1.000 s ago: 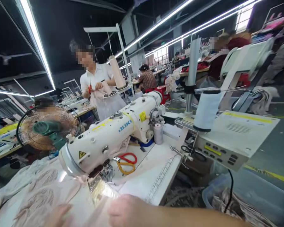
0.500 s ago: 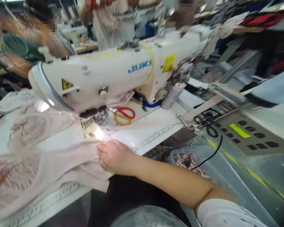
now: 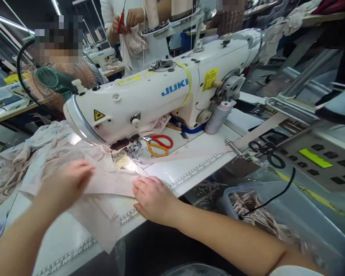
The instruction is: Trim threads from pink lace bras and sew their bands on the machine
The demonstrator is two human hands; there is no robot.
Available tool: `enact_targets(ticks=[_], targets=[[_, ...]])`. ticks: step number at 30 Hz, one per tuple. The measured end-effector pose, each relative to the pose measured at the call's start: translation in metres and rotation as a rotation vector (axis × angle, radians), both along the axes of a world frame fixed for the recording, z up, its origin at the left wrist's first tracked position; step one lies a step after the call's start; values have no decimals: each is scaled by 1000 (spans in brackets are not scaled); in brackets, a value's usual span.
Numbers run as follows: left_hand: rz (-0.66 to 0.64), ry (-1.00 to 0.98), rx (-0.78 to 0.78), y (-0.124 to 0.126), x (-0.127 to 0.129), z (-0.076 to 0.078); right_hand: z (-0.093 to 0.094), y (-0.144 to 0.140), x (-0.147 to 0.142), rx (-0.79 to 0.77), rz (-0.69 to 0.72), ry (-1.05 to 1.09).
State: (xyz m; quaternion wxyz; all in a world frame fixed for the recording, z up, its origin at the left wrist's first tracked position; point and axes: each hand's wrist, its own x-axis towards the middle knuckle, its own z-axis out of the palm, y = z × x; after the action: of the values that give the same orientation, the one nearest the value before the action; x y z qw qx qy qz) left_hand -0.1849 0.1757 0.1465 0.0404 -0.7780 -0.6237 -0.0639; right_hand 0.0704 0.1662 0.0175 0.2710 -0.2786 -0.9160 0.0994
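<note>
Pale pink fabric [image 3: 109, 184] lies on the white sewing table and runs under the head of a JUKI sewing machine [image 3: 149, 92]. My right hand [image 3: 155, 199] is closed on the fabric's near edge, just in front of the lit metal needle plate [image 3: 123, 160]. Over the left part of the fabric is my left hand [image 3: 66, 186], its fingers curled and smeared by motion; whether it grips the cloth does not show. The needle area is mostly hidden beneath the machine head. Scissors [image 3: 158, 146] with one red and one orange handle lie behind the plate.
A thread cone [image 3: 218, 118] stands by the machine's base. Bunched fabric [image 3: 8, 172] is heaped at left. At right are a control panel [image 3: 319, 161] and a plastic bin [image 3: 264, 188] holding fabric pieces. Across the machine, a person's hands [image 3: 126, 21] hold red-handled scissors and cloth.
My left hand has come in from the left edge toward the machine. The fabric on the left has shifted, and a flap hangs toward the table's front edge. The view has swung left.
</note>
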Motion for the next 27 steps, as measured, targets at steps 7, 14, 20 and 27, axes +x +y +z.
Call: enact_targets(ticks=[7,14,20,27], targets=[[-463,-66,66,1,52,-93,-1,0,2,36,-19,42],[-576,98,425,-7,30,-109,-27,6,-12,184,-14,-41],[-700,304,497,14,30,-94,-76,36,-38,95,-288,-60],[-632,257,456,28,25,-112,-77,33,-28,128,-195,67]])
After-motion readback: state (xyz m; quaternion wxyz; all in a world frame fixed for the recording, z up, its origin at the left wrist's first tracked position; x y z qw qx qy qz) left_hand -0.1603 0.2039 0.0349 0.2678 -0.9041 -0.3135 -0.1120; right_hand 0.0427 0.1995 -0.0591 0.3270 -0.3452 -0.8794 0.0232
